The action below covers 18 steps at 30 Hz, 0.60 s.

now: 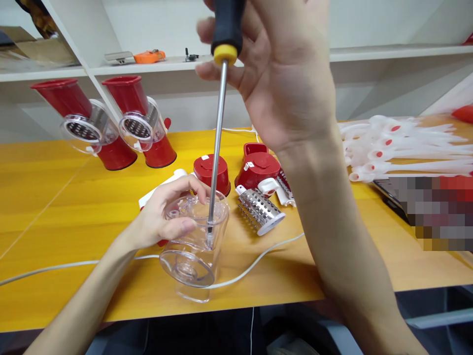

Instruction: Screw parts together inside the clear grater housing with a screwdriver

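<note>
My right hand (284,74) grips the black handle of a long screwdriver (219,118) at the top of the view; its thumb side is partly cut off. The shaft slants down into a clear plastic housing (195,236), and the tip sits inside by a small post. Whether a screw is there I cannot make out. Fingers and thumb of my left hand (157,222) clasp the housing's rim from the left, holding it on the table. Just behind stand two red plastic bases (211,172) (260,166). A metal grater drum (258,209) lies to the right.
Two assembled red rotary graters (111,153) (160,150) stand at the back left. White handles (391,148) are heaped at the right, near a dark flat device (388,197). A white cable (254,268) crosses the table. An orange tool (150,56) lies on the shelf.
</note>
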Each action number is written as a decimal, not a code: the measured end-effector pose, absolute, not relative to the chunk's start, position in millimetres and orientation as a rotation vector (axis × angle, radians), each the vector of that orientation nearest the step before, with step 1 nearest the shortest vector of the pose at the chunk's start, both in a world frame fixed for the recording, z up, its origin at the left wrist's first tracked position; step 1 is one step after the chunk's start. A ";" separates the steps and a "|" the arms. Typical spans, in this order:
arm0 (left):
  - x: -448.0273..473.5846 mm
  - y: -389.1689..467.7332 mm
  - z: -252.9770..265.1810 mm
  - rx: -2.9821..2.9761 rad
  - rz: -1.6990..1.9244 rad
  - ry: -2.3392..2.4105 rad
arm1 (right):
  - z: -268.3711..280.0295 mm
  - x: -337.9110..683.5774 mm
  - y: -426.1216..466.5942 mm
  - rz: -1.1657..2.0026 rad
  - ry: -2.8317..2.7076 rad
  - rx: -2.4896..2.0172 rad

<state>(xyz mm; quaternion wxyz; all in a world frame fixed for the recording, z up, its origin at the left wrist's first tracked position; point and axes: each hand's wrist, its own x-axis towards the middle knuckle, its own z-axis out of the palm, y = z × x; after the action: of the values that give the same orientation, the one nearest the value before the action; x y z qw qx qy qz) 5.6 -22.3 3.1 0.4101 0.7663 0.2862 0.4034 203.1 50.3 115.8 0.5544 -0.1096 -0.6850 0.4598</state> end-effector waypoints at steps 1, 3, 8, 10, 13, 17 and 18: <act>5.1 -21.6 2.4 1.930 1.019 0.717 | 115.2 205.3 49.4 1.148 -1.641 -0.211; 4.2 -20.8 1.2 1.930 1.023 0.710 | 113.4 208.1 48.3 1.243 -1.686 -0.031; 4.9 -22.3 1.0 1.926 1.013 0.704 | 113.4 201.9 42.2 1.176 -1.535 -0.091; 6.4 -23.1 1.9 1.920 1.007 0.706 | 115.2 196.2 38.5 1.092 -1.484 -0.222; 8.0 -23.6 2.9 1.917 1.007 0.717 | 117.1 190.1 35.5 0.983 -1.445 -0.253; 6.3 -22.7 3.1 1.915 1.011 0.701 | 117.6 194.4 37.0 0.982 -1.487 -0.277; 5.3 -22.4 3.0 1.922 1.008 0.699 | 117.5 197.5 37.9 1.021 -1.512 -0.265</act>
<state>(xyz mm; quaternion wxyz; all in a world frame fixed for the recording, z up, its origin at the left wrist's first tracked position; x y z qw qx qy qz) 5.3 -22.4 3.0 0.4175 0.7660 0.2785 0.4017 197.5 37.9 117.5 0.6044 -0.1145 -0.6534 0.4413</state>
